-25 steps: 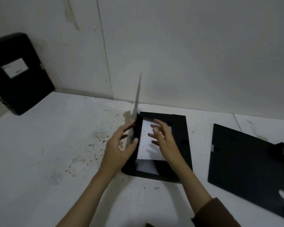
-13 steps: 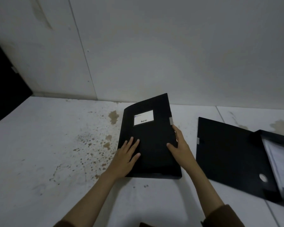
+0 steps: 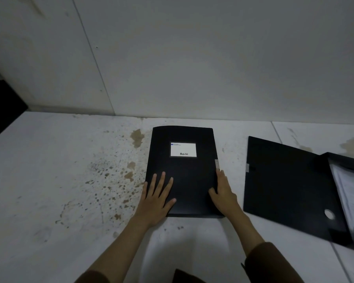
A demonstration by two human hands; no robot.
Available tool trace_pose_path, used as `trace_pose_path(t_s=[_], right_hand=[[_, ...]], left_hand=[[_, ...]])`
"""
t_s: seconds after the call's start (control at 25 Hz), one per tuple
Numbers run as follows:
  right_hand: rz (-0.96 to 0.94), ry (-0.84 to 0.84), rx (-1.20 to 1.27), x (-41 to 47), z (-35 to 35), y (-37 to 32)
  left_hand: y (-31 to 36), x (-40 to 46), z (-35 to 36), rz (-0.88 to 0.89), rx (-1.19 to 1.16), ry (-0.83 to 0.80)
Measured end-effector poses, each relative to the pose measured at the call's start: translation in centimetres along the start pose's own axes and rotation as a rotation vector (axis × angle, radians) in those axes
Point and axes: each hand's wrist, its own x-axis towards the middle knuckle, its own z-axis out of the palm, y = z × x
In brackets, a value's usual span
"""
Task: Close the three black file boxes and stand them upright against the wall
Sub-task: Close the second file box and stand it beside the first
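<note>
Head view. A closed black file box [image 3: 183, 170] is lying flat on the stained white floor [image 3: 59, 180], its far edge near the wall [image 3: 192, 58] but not leaning on it. A white label [image 3: 183, 149] is facing up on its lid.

The left hand [image 3: 156, 199] is resting palm-down on the lid's near left corner, fingers spread flat, gripping nothing. The right hand [image 3: 223, 193] is lying along the box's right edge, just below the grey clasp tab [image 3: 217, 164]; its thumb is sitting on the lid and its fingers are running down the side. Whether they are curling under the box cannot be told.

To the right, well apart, a second file box [image 3: 290, 186] is lying open, its cover spread flat on the floor and papers [image 3: 352, 193] showing in its tray.

At the far left edge, a third black box [image 3: 2, 107] is standing against the wall, only partly in frame.
</note>
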Motion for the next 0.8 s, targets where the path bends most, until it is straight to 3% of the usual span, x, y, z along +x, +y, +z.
trace_pose_path(t_s=[0.28, 0.44, 0.6, 0.72, 0.8], right_hand=[[-0.023, 0.062, -0.333, 3.7, 1.1, -1.7], [-0.047, 0.139, -0.389, 3.9, 1.9, -0.9], [-0.034, 0.100, -0.395, 4.0, 1.9, -0.9], [-0.020, -0.012, -0.338, 4.3, 0.8, -1.3], [0.016, -0.093, -0.132, 4.4, -0.3, -1.7]], left_hand=[[0.0, 0.2, 0.4, -0.029, -0.025, 0.030], [-0.1, 0.3, 0.6, -0.034, -0.054, 0.048], [-0.4, 0.4, 0.4, -0.012, -0.105, 0.058], [-0.3, 0.6, -0.5, -0.035, -0.331, 0.167], [0.2, 0.8, -0.9, -0.211, -0.567, 0.298]])
